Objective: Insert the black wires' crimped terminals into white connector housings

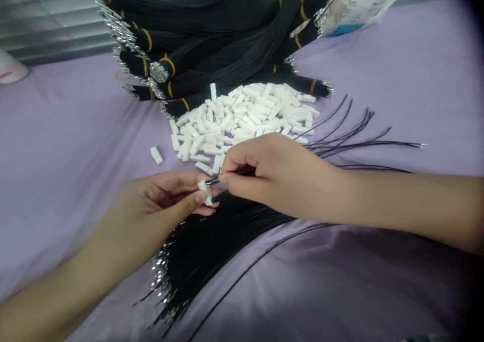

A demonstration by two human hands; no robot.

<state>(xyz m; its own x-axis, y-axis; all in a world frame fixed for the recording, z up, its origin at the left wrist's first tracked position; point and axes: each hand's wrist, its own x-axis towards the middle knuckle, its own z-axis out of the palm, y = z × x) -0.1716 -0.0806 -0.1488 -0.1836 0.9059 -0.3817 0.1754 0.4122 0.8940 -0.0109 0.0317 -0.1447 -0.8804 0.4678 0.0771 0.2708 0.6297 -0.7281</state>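
Near the middle, my left hand [166,196] pinches a small white connector [206,193] between thumb and fingers. My right hand [260,171] is closed on a black wire [214,181], whose metal tip is at the connector's upper end. Another dark wire meets the connector lower down. Under both hands lies a loose spread of black wires [212,251] with silvery metal tips at its lower left. Just beyond my right hand is a heap of white connectors [245,115].
Tied bundles of black wire [227,35] with yellow bands are stacked at the back. One connector [156,155] lies apart, left of the heap. A labelled plastic bag [363,4] stands back right, a white object [11,69] far left. Purple cloth [427,90] covers the table.
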